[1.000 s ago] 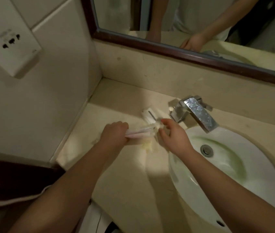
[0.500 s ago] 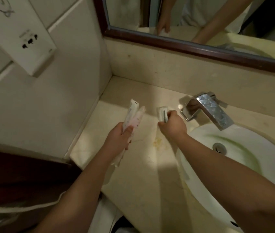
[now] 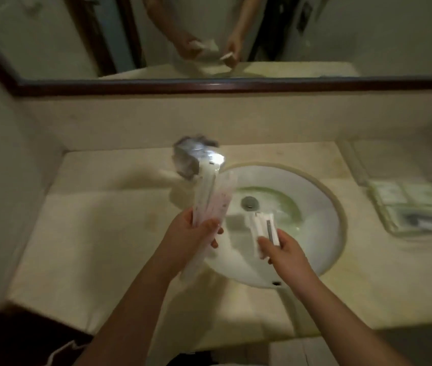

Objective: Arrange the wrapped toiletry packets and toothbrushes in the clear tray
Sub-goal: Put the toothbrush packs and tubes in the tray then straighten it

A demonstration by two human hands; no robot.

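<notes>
My left hand [image 3: 191,233] grips a bundle of long wrapped toothbrushes [image 3: 213,196], which point up and away over the basin's left rim. In my right hand [image 3: 282,248] is a small white wrapped packet [image 3: 265,228], held above the basin. The clear tray [image 3: 418,207] lies on the counter at the far right, apart from both hands, with pale packets and a dark item in it; blur hides their detail.
A round white basin [image 3: 315,207] with a metal drain [image 3: 249,202] is set into the beige counter [image 3: 98,233]. A chrome tap [image 3: 196,159] stands behind its left rim. A dark-framed mirror [image 3: 209,35] runs along the back wall.
The view has swung right, bringing the whole basin and the tray into sight. Both hands, still holding their items, have moved right from the counter's left part to above the basin.
</notes>
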